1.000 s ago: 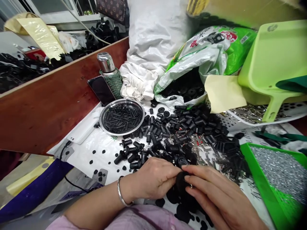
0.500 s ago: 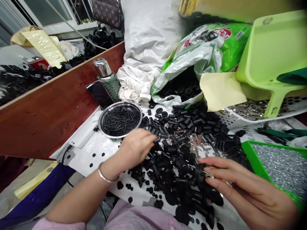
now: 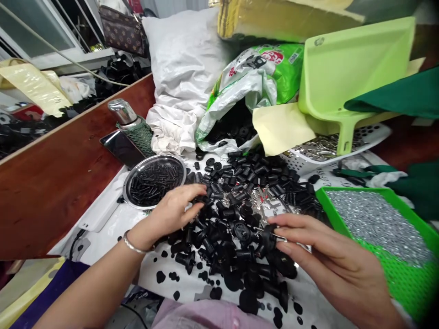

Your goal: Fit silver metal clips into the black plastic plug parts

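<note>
My right hand (image 3: 329, 256) pinches a round black plastic part (image 3: 268, 238) with thin metal prongs, between thumb and fingertips, just above the near right of the heap. My left hand (image 3: 174, 208) is at the heap's left side, its thumb and fingers curled around a small black plastic piece (image 3: 199, 199), partly covered by the fingers. Below and between both hands lies a heap of black plastic parts (image 3: 228, 212), some cylindrical, some with wide round flanges. Small flat metal pieces (image 3: 264, 201) lie among them. Left of the heap stands a round metal dish (image 3: 125, 194) of small black springs (image 3: 154, 180).
A green basket (image 3: 324, 201) of small silvery metal pieces stands at right. Behind are an open plastic bag (image 3: 264, 84) with black parts, a light-green dustpan (image 3: 356, 68) and a white perforated basket (image 3: 302, 164). A phone (image 3: 121, 148) leans on a netted flask (image 3: 139, 132) at left.
The view has turned right. My left hand has parted its thumb from its fingers around a small black piece. My right hand still holds the pronged part.
</note>
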{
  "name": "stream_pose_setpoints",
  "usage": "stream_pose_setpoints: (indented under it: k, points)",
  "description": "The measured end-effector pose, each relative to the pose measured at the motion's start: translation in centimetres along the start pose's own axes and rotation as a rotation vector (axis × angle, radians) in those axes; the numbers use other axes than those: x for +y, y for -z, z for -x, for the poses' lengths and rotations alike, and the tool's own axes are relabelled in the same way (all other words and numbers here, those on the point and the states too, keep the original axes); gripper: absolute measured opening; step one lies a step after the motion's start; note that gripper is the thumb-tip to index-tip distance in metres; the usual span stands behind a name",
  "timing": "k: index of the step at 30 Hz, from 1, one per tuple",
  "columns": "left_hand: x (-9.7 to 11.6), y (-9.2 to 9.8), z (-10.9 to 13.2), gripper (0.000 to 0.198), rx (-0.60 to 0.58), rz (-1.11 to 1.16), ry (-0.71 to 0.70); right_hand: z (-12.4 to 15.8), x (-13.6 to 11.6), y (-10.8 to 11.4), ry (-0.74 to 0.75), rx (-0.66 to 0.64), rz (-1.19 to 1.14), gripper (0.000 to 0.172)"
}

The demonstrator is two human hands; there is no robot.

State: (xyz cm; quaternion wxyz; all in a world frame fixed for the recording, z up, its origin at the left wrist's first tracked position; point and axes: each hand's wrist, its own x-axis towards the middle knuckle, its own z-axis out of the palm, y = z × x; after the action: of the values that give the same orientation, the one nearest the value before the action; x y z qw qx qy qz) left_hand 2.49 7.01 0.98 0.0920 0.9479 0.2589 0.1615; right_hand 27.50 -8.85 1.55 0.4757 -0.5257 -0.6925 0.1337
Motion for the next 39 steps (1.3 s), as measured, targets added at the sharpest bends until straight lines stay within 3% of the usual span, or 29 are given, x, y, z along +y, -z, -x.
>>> stream_pose_setpoints:
  k: [3,6,10,14,19,23,27,30,34,37,39]
  points:
    - [3.0,-0.3,0.3,0.026,-0.073,0.271,-0.034,-0.6,-0.8,-0.1,0.074,-0.029,-0.014,0.015]
    - [5.1,-0.7,0.4,0.024,-0.136,0.385,-0.078,-1.1,-1.4,-0.3,0.148,-0.102,-0.027,0.018]
    - [5.9,-0.7,0.6,0.024,-0.182,0.493,-0.107,-1.3,-1.7,-1.0,0.217,-0.193,-0.003,0.017]
    - [5.8,-0.4,1.0,0.022,-0.198,0.745,-0.073,-1.6,-1.8,-1.7,0.254,-0.255,0.010,0.016]
    - [6.0,-1.2,1.8,0.024,-0.157,1.091,0.121,-2.4,-1.6,-1.9,0.193,-0.286,-0.076,0.011]
    - [6.4,-2.3,2.2,0.033,-0.220,1.419,0.346,-2.2,-1.7,-2.1,0.245,-0.306,0.009,0.016]
    - [6.3,-3.2,2.4,0.040,-0.286,1.570,0.466,-2.1,-1.4,-2.4,0.306,-0.319,0.067,0.019]
    - [6.3,-3.6,2.4,0.035,-0.277,1.575,0.507,-2.5,-0.4,-2.8,0.159,-0.390,-0.049,0.012]
    - [6.6,-3.9,2.1,0.025,-0.088,1.552,0.553,-2.8,0.9,-3.8,-0.100,-0.376,-0.198,0.008]
    - [6.7,-4.0,1.7,0.025,-0.036,1.534,0.576,-2.3,1.3,-4.4,-0.148,-0.291,-0.182,0.005]
    - [6.8,-3.9,1.5,0.027,-0.031,1.540,0.594,-2.0,1.1,-4.4,-0.165,-0.256,-0.146,0.018]
